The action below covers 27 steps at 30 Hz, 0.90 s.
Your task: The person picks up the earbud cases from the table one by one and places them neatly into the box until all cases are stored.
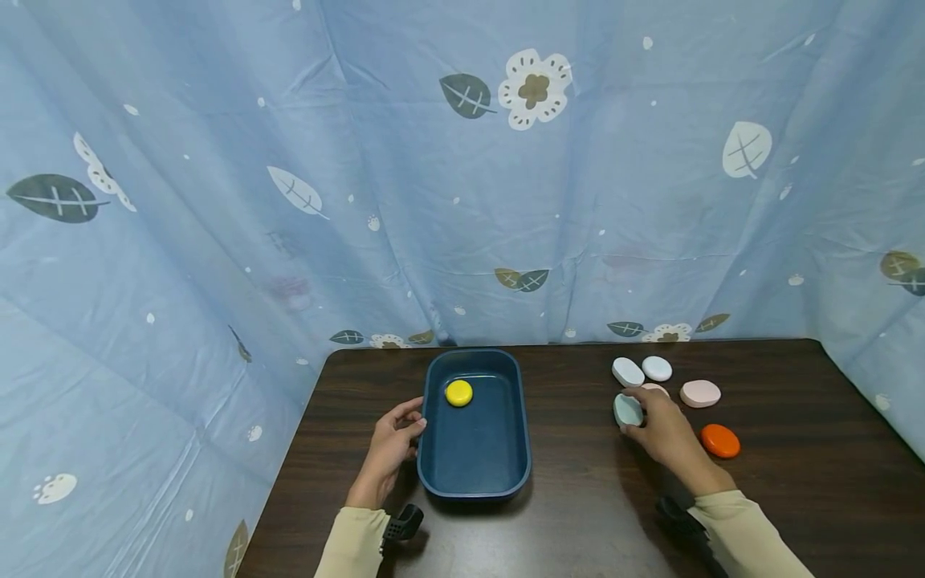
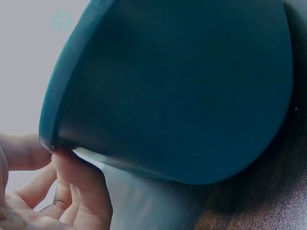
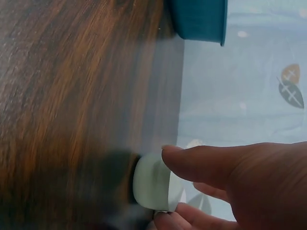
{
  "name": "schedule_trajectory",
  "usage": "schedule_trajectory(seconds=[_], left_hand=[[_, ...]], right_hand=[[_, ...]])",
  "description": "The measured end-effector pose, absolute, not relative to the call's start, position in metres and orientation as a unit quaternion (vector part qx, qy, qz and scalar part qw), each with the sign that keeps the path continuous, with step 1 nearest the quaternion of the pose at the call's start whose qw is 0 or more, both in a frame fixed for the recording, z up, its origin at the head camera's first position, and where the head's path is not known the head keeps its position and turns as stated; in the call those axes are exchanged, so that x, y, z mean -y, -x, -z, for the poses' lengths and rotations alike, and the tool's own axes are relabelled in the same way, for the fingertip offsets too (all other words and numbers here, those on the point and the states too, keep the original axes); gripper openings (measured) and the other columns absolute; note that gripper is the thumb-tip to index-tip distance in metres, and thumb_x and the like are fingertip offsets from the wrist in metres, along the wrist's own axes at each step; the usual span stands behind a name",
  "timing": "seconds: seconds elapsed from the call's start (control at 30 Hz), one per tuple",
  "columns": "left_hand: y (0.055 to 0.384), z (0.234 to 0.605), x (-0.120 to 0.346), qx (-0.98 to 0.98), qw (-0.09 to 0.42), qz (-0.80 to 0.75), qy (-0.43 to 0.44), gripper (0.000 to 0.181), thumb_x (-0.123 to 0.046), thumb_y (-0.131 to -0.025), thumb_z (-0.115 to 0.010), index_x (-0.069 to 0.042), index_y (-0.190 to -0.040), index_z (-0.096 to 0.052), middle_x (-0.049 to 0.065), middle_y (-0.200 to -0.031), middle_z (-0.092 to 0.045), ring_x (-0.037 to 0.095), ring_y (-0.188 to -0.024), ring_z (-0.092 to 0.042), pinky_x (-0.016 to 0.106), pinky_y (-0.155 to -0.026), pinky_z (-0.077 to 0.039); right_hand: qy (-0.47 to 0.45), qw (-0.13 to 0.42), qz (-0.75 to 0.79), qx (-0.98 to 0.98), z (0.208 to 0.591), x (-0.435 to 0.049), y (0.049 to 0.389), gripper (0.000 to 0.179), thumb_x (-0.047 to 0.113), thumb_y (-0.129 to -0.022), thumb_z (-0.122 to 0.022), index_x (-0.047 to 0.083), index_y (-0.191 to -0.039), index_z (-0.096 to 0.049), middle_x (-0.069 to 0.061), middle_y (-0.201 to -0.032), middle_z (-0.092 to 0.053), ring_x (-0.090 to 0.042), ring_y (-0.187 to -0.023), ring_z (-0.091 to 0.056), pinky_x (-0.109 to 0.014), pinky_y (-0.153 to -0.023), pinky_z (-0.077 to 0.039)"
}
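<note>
My left hand (image 1: 389,443) pinches the left rim of a dark blue rectangular tray (image 1: 474,457). In the left wrist view the thumb and a finger meet at the rim of the tray (image 2: 182,96). A round yellow soap bar (image 1: 458,392) lies inside, toward the far end. On the right, my right hand (image 1: 666,433) holds a pale green soap bar (image 1: 627,410) between thumb and fingertips. The right wrist view shows that soap (image 3: 152,183) tipped on its side, close over the table. Behind the hand, a pink soap bar (image 1: 654,388) is partly hidden.
Around the right hand lie an oval white soap (image 1: 628,372), a round white soap (image 1: 657,368), a pale pink oval soap (image 1: 699,393) and an orange soap (image 1: 720,441). The dark wooden table (image 1: 571,498) ends at a blue patterned curtain (image 1: 462,177).
</note>
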<state>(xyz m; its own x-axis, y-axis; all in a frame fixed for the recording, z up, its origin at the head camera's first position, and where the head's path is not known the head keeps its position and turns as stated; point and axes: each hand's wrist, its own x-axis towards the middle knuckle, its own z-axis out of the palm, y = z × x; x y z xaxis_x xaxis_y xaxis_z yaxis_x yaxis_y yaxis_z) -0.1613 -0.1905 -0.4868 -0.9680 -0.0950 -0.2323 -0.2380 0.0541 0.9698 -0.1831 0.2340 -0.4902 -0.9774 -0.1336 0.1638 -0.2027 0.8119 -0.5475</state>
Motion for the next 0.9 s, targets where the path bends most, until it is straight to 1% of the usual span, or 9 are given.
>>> schedule_trajectory(seconds=[0.1,0.2,0.33,0.53,0.77,0.9], left_hand=[[0.161,0.487,0.191,-0.723,0.054,-0.678,0.116,0.042,-0.001,-0.105,-0.058,0.003,-0.147,-0.057,0.008,-0.108,-0.055,0.019,-0.085,-0.052,0.028,-0.060,-0.046],[0.161,0.488,0.191,-0.724,0.055,-0.678,0.115,0.042,-0.002,-0.106,-0.058,0.003,-0.147,-0.057,0.009,-0.109,-0.054,0.019,-0.084,-0.052,0.028,-0.060,-0.046],[0.161,0.488,0.191,-0.724,0.053,-0.678,0.112,0.042,-0.002,-0.105,-0.058,0.004,-0.146,-0.057,0.009,-0.108,-0.054,0.019,-0.081,-0.052,0.028,-0.059,-0.046],[0.161,0.488,0.190,-0.724,0.054,-0.680,0.106,0.042,-0.002,-0.106,-0.058,0.004,-0.147,-0.055,0.009,-0.109,-0.054,0.019,-0.080,-0.052,0.028,-0.059,-0.046],[0.160,0.486,0.191,-0.723,0.055,-0.680,0.106,0.042,-0.004,-0.107,-0.057,0.003,-0.148,-0.055,0.009,-0.110,-0.054,0.019,-0.081,-0.052,0.029,-0.061,-0.046],[0.160,0.488,0.191,-0.724,0.054,-0.680,0.105,0.043,-0.005,-0.107,-0.058,0.002,-0.148,-0.055,0.008,-0.110,-0.054,0.018,-0.081,-0.052,0.029,-0.060,-0.046]], right_hand=[[-0.093,0.056,-0.288,0.952,0.492,-0.229,0.186,0.057,-0.004,-0.076,-0.089,-0.013,-0.127,-0.064,-0.036,-0.119,-0.063,-0.050,-0.107,-0.063,-0.065,-0.090,-0.052],[-0.093,0.043,-0.282,0.954,0.493,-0.225,0.188,0.059,-0.003,-0.077,-0.088,-0.013,-0.129,-0.062,-0.037,-0.124,-0.062,-0.050,-0.112,-0.062,-0.066,-0.095,-0.050],[-0.093,0.041,-0.283,0.954,0.493,-0.220,0.189,0.059,-0.003,-0.078,-0.087,-0.014,-0.130,-0.061,-0.039,-0.128,-0.060,-0.052,-0.115,-0.061,-0.066,-0.096,-0.049],[-0.110,0.056,-0.291,0.949,0.492,-0.213,0.191,0.059,-0.003,-0.075,-0.089,-0.015,-0.127,-0.063,-0.038,-0.125,-0.062,-0.051,-0.112,-0.063,-0.064,-0.093,-0.051],[-0.125,0.040,-0.325,0.936,0.478,-0.197,0.193,0.060,-0.003,-0.077,-0.087,-0.015,-0.130,-0.062,-0.036,-0.125,-0.063,-0.049,-0.111,-0.064,-0.062,-0.090,-0.052],[-0.135,0.046,-0.337,0.931,0.467,-0.185,0.193,0.060,-0.002,-0.077,-0.088,-0.014,-0.130,-0.063,-0.033,-0.123,-0.064,-0.044,-0.107,-0.065,-0.058,-0.085,-0.054]])
